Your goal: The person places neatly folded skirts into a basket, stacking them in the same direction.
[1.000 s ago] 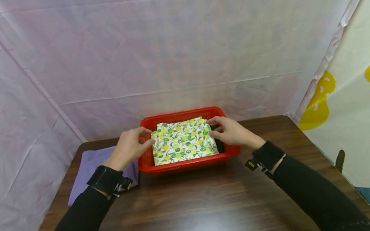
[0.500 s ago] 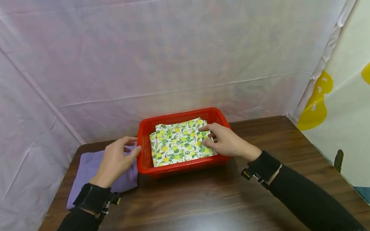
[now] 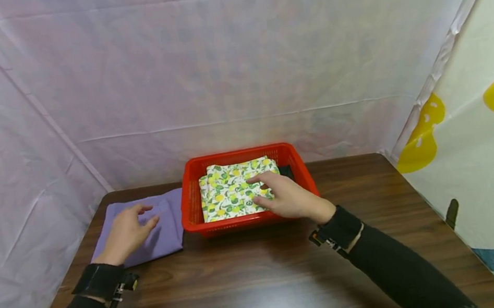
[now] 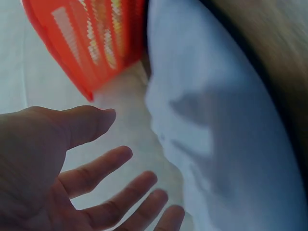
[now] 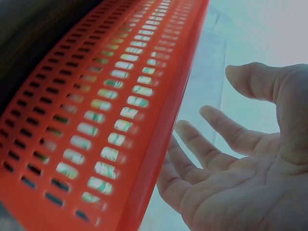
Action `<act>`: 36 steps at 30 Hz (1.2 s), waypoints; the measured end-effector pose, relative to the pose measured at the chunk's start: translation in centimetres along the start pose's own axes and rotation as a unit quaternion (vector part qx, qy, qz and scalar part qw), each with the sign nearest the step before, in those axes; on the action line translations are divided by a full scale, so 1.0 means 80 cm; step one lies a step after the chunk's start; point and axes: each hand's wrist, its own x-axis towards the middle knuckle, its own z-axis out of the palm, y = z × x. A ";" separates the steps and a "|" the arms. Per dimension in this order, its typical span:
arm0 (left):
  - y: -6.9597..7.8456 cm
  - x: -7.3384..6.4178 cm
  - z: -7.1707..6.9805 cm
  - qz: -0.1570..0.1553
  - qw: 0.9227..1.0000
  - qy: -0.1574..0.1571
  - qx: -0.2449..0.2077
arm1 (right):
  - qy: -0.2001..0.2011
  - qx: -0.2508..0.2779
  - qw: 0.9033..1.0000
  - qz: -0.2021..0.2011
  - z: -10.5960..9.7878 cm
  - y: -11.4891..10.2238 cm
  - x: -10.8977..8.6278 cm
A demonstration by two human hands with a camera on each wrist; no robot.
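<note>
A folded cloth with a lemon print [image 3: 230, 190] lies inside a red plastic basket [image 3: 256, 219] at the back of the table. My left hand [image 3: 126, 231] hovers over a folded purple cloth [image 3: 168, 233], left of the basket; its fingers are spread and hold nothing. In the left wrist view that hand [image 4: 96, 178] and the cloth [image 4: 216, 120] are apart. Above the basket's front right part is my right hand [image 3: 288, 194], fingers relaxed, holding nothing. The right wrist view has this hand [image 5: 231, 163] beside the perforated basket wall [image 5: 139, 168].
Something dark [image 3: 286, 171] lies in the basket's right end, partly covered. The brown wooden table [image 3: 246, 280] runs toward me in front of the basket. A pale fabric wall [image 3: 234, 61] rises close behind it, with others on both sides.
My left hand has left the basket's left side and moved left and nearer, over the purple cloth. My right hand has shifted left across the lemon-print cloth, which lies still.
</note>
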 end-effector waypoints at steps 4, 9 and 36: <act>-0.023 -0.004 -0.002 -0.004 1.000 0.001 0.027 | 0.000 -0.002 1.000 -0.026 0.008 -0.007 0.006; -0.045 -0.008 -0.002 0.000 0.998 -0.021 0.061 | -0.012 -0.006 0.999 -0.039 0.018 -0.018 0.012; -0.064 -0.049 -0.017 0.033 0.991 -0.116 0.061 | -0.057 -0.067 0.985 -0.146 0.071 -0.088 0.032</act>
